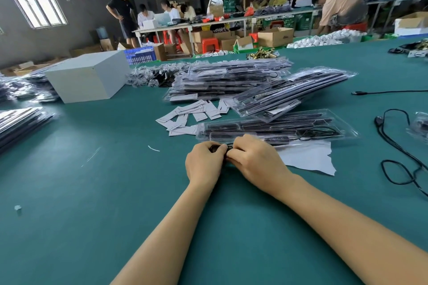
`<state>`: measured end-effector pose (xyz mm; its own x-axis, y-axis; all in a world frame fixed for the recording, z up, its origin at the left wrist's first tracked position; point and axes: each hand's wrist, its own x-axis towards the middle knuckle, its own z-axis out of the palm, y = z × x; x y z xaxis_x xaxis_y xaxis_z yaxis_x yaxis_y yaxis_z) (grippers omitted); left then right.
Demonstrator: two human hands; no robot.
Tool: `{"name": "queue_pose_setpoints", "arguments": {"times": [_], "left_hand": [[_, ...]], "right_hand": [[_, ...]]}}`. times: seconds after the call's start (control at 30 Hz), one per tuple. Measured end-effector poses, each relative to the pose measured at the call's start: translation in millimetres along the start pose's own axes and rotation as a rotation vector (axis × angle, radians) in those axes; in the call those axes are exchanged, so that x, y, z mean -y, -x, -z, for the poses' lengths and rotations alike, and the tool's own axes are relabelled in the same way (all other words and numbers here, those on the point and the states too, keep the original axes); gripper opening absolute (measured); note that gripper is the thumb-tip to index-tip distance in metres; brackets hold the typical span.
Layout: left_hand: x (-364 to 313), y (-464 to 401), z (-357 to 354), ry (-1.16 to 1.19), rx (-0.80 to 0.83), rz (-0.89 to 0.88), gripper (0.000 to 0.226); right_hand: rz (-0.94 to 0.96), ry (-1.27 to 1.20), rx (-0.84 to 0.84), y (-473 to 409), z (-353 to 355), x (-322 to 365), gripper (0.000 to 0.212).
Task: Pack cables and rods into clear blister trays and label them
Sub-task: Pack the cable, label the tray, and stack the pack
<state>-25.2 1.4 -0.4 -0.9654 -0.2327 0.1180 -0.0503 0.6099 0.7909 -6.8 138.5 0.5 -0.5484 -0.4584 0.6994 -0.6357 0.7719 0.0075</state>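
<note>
A clear blister tray (pixel 275 128) lies on the green table just beyond my hands, with black rods and a cable inside. My left hand (pixel 203 164) and my right hand (pixel 257 162) meet at its near edge, fingers closed on a small black cable part (pixel 220 147); most of that part is hidden by my fingers. White paper labels (pixel 192 114) lie scattered left of the tray. Behind it rest another packed tray (pixel 291 93) and a stack of packed trays (pixel 227 78).
A white sheet (pixel 310 158) lies under the tray's near right side. Loose black cables (pixel 403 159) curl at the right. A white box (pixel 90 75) stands at back left, more packed trays (pixel 20 122) at the left edge. Several people work at far tables.
</note>
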Motion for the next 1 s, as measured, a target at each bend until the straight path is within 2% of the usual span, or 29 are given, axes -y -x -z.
{"name": "queue_pose_setpoints", "arguments": {"times": [0.1,0.3,0.4,0.5,0.57,0.67,0.8,1.0], "left_hand": [[1.6,-2.5,0.7,-0.063,0.013,-0.033,0.017],[8.3,-2.7,-0.8,-0.233,0.071,-0.171,0.034],[12.9,-4.6,2.2,-0.311,0.135,-0.244,0.034],[19.0,-4.9,12.1,-0.279,0.208,-0.348,0.043],[21.5,-6.3,16.8,-0.231,0.213,-0.383,0.04],[19.0,-6.0,17.2,-0.21,0.141,-0.39,0.026],[13.0,-4.4,10.9,-0.166,0.083,-0.336,0.019],[9.0,-5.9,4.2,-0.2,0.035,-0.271,0.024]], "right_hand": [[-0.152,-0.051,0.02,2.2,-2.1,0.1,0.015],[-0.251,-0.027,-0.069,1.0,-4.9,-2.6,0.014],[-0.274,0.024,-0.088,1.4,-5.9,-2.9,0.017],[-0.298,0.042,-0.083,1.0,-6.8,-2.2,0.018],[-0.286,0.061,-0.057,1.1,-7.1,-1.0,0.02],[-0.236,0.109,0.002,1.0,-7.3,0.0,0.027],[-0.217,0.187,0.029,2.1,-6.8,3.3,0.029],[-0.162,0.291,0.003,0.6,-3.5,4.8,0.032]]}}
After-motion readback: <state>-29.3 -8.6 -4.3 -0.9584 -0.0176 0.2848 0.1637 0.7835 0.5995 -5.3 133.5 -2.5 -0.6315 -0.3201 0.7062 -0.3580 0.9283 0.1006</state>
